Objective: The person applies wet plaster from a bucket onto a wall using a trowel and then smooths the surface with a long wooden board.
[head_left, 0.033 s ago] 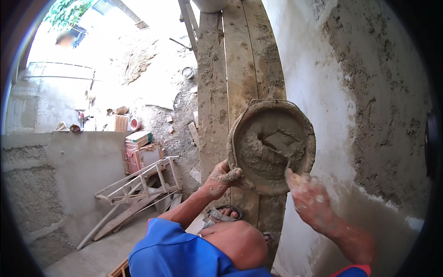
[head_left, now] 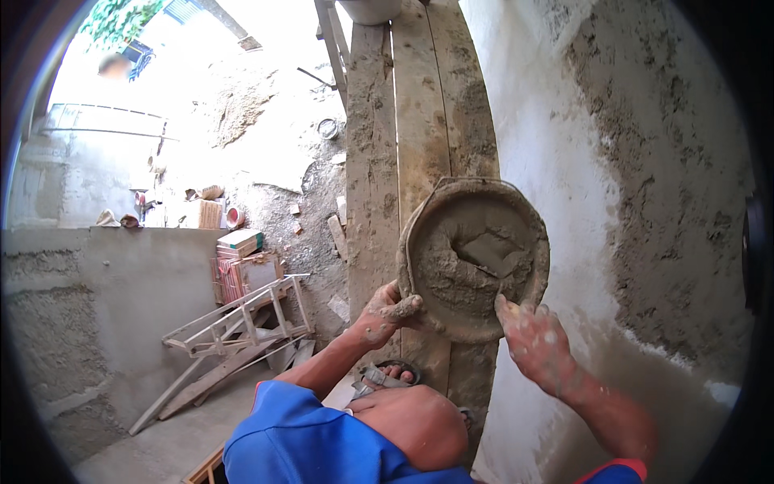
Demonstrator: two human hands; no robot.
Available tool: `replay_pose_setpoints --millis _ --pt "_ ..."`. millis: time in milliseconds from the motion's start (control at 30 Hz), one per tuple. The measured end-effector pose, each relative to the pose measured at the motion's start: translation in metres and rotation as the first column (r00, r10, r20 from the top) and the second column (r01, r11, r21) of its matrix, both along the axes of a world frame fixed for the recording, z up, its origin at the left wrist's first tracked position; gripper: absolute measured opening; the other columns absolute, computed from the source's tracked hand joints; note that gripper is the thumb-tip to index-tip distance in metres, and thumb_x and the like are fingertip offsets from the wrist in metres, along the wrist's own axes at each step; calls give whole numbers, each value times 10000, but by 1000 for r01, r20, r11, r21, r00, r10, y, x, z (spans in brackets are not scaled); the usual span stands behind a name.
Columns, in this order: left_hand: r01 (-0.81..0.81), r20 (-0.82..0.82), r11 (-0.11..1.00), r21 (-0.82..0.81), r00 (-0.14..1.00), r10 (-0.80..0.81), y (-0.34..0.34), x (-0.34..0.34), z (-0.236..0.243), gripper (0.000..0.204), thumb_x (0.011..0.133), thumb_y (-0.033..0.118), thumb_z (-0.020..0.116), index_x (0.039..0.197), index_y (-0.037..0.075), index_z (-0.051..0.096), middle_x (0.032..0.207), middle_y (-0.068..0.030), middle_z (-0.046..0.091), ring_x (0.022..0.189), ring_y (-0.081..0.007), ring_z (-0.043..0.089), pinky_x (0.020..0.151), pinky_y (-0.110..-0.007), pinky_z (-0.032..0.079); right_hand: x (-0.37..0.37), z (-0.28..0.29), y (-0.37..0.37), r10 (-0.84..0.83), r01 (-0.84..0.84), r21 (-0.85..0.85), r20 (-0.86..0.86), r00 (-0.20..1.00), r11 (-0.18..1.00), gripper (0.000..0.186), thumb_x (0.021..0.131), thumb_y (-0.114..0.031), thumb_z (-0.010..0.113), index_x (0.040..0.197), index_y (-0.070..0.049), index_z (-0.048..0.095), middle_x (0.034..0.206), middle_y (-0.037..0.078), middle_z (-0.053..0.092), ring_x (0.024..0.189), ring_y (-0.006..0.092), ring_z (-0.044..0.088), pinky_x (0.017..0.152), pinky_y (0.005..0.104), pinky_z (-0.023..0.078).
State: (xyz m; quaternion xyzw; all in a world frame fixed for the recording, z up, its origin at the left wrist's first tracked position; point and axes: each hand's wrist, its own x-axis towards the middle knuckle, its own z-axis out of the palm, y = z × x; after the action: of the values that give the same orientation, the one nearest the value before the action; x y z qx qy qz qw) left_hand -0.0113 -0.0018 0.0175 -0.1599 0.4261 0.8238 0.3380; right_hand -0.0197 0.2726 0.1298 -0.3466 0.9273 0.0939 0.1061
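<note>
A round bucket [head_left: 409,278] of wet grey mortar [head_left: 443,278] stands on the plank platform in front of me, its wire handle [head_left: 472,179] lying at the far rim. My left hand [head_left: 385,313], smeared with mortar, is closed on the bucket's near left rim. At the near right rim my right hand [head_left: 536,339] is closed round the handle of a trowel [head_left: 488,250]. The trowel's mortar-coated blade rests in the mix, so its edges are only partly visible. Most of its handle is hidden by my fingers.
Long mortar-stained planks [head_left: 371,161] run away from me, with another bucket [head_left: 369,10] at the far end. A partly plastered wall [head_left: 580,202] rises close on the right. Lower on the left lie a wooden frame [head_left: 242,323], stacked boxes [head_left: 242,242] and rubble. A person [head_left: 115,68] is far off.
My right hand and the trowel have shifted slightly left, and the blade sits a little differently in the mortar. My left hand keeps its hold on the rim.
</note>
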Motion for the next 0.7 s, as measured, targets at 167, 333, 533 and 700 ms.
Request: replay_pose_setpoints --millis 167,333,533,700 --pt "0 15 1000 -8 1000 0 0 4 -11 525 805 369 718 1169 47 518 1018 -67 632 889 -206 645 761 -428 572 -21 62 -15 -87 87 2 53 995 996 447 785 -133 571 1224 -54 553 812 72 547 713 179 527 568 320 442" --pt "-9 -65 998 -70 998 5 15 -2 -7 550 821 429 687 1179 48 515 985 -50 634 847 -181 641 738 -370 563 -5 1 -3 -28 29 -7 162 986 1000 428 778 -111 531 1198 -44 567 851 80 595 748 208 574 622 331 469" --pt "-27 -93 992 -121 996 16 2 5 -2 530 844 428 661 1164 35 506 996 -47 611 866 -144 613 710 -340 552 -22 73 -32 -68 57 71 166 984 996 402 790 -110 522 1182 -34 567 846 86 606 756 216 594 642 311 479" --pt "59 -192 985 -163 977 -90 7 -19 5 525 866 436 628 1124 4 480 949 -77 595 785 -167 635 648 -323 564 -6 10 -11 49 -59 49 181 982 997 379 797 -125 536 1166 -51 586 860 58 618 769 199 611 630 316 496"
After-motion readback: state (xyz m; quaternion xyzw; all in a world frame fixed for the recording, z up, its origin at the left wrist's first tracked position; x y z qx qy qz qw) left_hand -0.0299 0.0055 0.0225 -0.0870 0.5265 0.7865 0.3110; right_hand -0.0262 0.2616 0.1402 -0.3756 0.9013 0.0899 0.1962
